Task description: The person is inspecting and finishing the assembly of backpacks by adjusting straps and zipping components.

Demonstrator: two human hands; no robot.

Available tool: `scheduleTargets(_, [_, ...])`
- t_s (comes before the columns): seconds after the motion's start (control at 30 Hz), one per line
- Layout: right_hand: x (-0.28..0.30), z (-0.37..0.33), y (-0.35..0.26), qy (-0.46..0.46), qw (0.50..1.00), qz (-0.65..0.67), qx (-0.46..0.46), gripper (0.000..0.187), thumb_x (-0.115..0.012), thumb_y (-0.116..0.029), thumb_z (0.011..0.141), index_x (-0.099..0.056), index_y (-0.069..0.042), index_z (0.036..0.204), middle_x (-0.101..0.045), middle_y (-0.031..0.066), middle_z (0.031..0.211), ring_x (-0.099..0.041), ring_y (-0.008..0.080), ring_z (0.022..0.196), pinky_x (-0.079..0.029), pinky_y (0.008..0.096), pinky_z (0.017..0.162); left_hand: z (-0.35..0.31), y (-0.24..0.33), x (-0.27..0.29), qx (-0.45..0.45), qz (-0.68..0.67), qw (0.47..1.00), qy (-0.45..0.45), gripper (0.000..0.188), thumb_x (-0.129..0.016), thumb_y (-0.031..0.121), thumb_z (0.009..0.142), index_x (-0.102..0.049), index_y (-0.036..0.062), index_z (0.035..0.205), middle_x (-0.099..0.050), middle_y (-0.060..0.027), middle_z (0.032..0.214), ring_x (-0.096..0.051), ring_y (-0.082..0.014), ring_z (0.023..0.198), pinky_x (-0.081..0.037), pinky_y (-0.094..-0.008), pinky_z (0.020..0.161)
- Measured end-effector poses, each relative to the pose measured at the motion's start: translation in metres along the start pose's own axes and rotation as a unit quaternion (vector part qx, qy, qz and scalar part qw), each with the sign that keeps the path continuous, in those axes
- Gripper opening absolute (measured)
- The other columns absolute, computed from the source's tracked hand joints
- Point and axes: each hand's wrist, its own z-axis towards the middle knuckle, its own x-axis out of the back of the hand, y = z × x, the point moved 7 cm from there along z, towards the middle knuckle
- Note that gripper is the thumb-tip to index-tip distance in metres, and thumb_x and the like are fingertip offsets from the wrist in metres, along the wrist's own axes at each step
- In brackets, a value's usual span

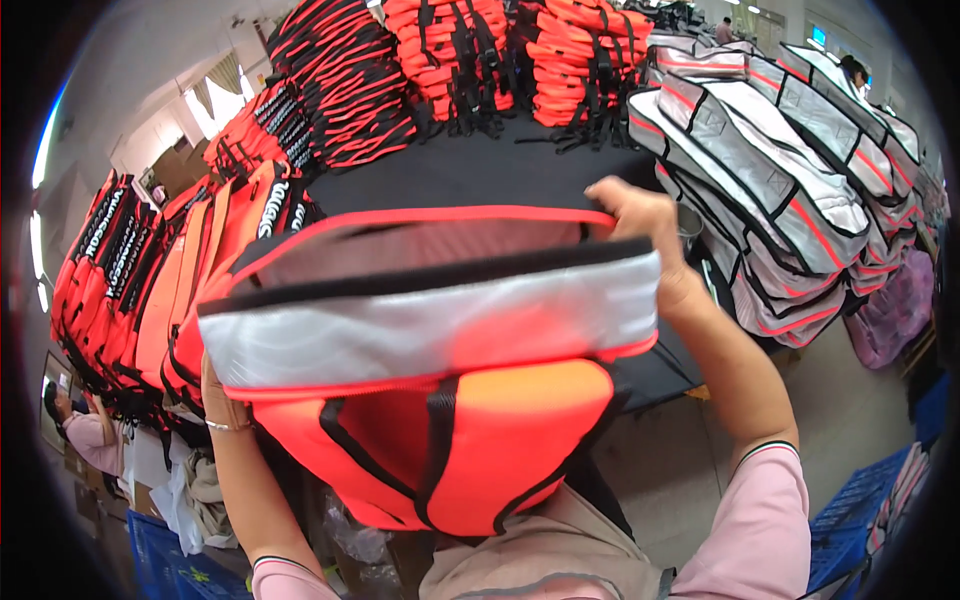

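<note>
Orange bag (525,420) amid bag stacks (340,85)

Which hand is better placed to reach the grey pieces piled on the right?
Probably the person's right hand: it holds the orange bag's right end, the side nearest the grey pile. The left hand, partly hidden, is at the opposite end, with the bag between it and the pile.

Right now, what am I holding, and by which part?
An orange and silver backpack: your right hand holds the right end of its open top; your left hand, partly hidden, is at its left side.
</note>
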Motion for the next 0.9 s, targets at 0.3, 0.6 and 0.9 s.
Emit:
scheduleTargets(0.3, [-0.033, 0.05, 0.145, -0.051, 0.97, 0.139, -0.192, 0.035, -0.067, -0.028, 0.08, -0.059, 0.006, 0.077, -0.054, 0.0268, 0.068, -0.061, 0.0181, 0.061, -0.047, 0.0397, 0.059, -0.069, -0.186, -0.026, 0.13, -0.035, 0.99, 0.035, 0.04, -0.069, 0.022, 0.09, -0.061, 0.0024, 0.124, -0.069, -0.0067, 0.11, -0.066, -0.0152, 0.096, -0.053, -0.028, 0.085])
scheduleTargets(0.6, [-0.106, -0.121, 0.142, -0.126, 0.856, 0.206, -0.458, 0.053, -0.074, -0.038, 0.087, -0.062, 0.004, 0.116, -0.068, 0.0129, 0.102, -0.065, 0.0238, 0.086, -0.053, 0.0373, 0.081, -0.08, -0.257, 0.041, 0.271, -0.009, 0.956, 0.114, 0.067, -0.067, 0.031, 0.094, -0.041, -0.0032, 0.146, -0.052, -0.0145, 0.14, -0.055, -0.0213, 0.123, -0.044, -0.0305, 0.102])
scheduleTargets(0.9, [-0.074, -0.18, 0.033, -0.196, 0.928, 0.017, -0.316, 0.07, -0.08, -0.023, 0.08, -0.049, -0.008, 0.141, -0.03, 0.0276, 0.153, -0.035, 0.0454, 0.137, -0.039, 0.044, 0.109, -0.151, -0.19, -0.016, 0.181, 0.115, 0.977, 0.023, 0.089, -0.078, 0.018, 0.075, -0.034, -0.0036, 0.149, -0.055, -0.0144, 0.135, -0.055, -0.0215, 0.121, -0.043, -0.0321, 0.104])
